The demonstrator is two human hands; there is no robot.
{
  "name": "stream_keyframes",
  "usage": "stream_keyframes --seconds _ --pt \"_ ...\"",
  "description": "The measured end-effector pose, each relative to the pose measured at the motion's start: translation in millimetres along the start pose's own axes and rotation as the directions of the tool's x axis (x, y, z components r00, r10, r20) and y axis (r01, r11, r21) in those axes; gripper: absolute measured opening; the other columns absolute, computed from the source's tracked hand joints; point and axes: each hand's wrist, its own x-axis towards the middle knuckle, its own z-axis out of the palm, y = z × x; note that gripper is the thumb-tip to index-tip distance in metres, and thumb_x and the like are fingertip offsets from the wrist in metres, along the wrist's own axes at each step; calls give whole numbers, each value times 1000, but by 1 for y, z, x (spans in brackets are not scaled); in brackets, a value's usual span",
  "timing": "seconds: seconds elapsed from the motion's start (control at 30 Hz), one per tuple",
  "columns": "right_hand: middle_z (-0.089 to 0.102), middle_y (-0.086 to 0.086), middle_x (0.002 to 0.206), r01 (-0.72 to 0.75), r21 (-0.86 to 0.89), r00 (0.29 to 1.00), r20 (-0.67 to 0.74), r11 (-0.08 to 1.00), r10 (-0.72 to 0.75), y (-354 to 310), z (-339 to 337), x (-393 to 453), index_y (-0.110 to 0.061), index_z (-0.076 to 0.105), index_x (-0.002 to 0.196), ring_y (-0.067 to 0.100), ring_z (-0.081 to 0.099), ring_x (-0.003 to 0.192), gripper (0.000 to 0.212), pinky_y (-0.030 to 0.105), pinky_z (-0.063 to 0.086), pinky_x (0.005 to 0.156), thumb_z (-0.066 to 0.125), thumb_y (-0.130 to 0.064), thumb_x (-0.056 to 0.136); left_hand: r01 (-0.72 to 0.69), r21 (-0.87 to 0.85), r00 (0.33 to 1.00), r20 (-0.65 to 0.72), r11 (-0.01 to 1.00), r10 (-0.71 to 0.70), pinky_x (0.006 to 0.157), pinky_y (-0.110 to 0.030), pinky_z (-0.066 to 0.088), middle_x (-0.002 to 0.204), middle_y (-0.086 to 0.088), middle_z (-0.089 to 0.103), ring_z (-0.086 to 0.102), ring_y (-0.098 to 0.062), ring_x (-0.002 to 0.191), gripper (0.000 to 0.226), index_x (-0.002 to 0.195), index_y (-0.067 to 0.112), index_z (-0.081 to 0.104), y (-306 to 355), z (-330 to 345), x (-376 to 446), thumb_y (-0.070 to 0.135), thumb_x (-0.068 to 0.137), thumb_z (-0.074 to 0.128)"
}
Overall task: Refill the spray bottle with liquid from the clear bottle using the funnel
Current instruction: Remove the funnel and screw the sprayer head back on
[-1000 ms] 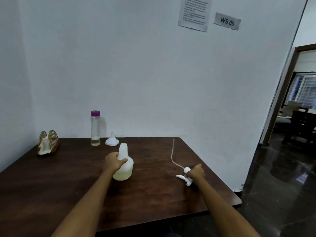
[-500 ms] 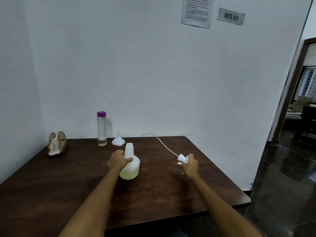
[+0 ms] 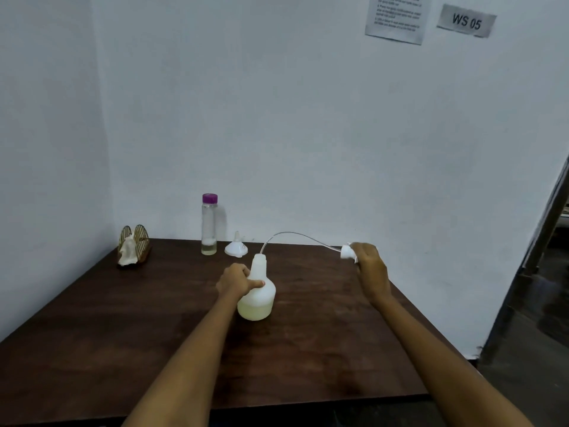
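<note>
Your left hand (image 3: 237, 280) grips the spray bottle (image 3: 257, 292) by its shoulder to keep it upright on the bench (image 3: 92, 334). Your right hand (image 3: 368, 266) holds the sprayer head (image 3: 347, 252) off to the right, its dip tube (image 3: 292, 234) arching toward the open neck, which is likely being cleared for the funnel (image 3: 236, 249). The funnel waits beside the capped clear bottle (image 3: 209, 226) near the wall.

The right hand (image 3: 368, 266) hides most of the spray head (image 3: 347, 251); the notice's (image 3: 397, 18) print is illegible.
</note>
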Motion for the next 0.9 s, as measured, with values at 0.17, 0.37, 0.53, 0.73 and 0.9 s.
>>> stream_keyframes --seconds 0.17,0.37,0.53,0.73,0.9 --pt "67 10 103 118 -57 993 -15 991 -120 -6 -3 7 -3 67 104 22 58 103 39 31 55 59 68 13 69 23 7 1000 -6 1000 -23 75 -28 38 92 2 58 60 -22 101 33 80 18 54 3 -2 -3 42 72 76" --pt "64 10 112 17 53 997 -77 998 -13 -12 -17 23 -4 65 107 26 57 110 32 32 52 68 55 11 81 29 4 1000 9 1000 -30 73 -28 38 93 0 60 60 -22 100 34 78 18 53 4 -4 -5 42 72 76" --pt "66 13 108 93 -8 992 -84 996 -93 -13 -26 26 -2 67 105 31 61 105 34 33 54 62 61 14 76 24 -5 1000 3 1000 -24 71 -27 37 89 0 58 61 -23 99 38 65 21 46 4 -5 -8 42 71 78" --pt "66 11 105 256 -71 966 -13 964 -257 -11 -24 22 -3 67 105 16 47 107 42 34 56 55 73 13 66 29 7 1000 -1 1000 -29 73 -27 37 105 -3 65 60 -23 101 35 78 17 53 6 -5 -8 41 71 77" --pt "68 12 102 235 -61 967 -86 970 -239 -29 -22 33 -1 68 103 22 56 105 39 32 57 58 72 14 67 32 5 999 4 999 -33 73 -27 38 106 -5 65 60 -23 101 35 75 17 51 5 -7 -8 41 72 77"
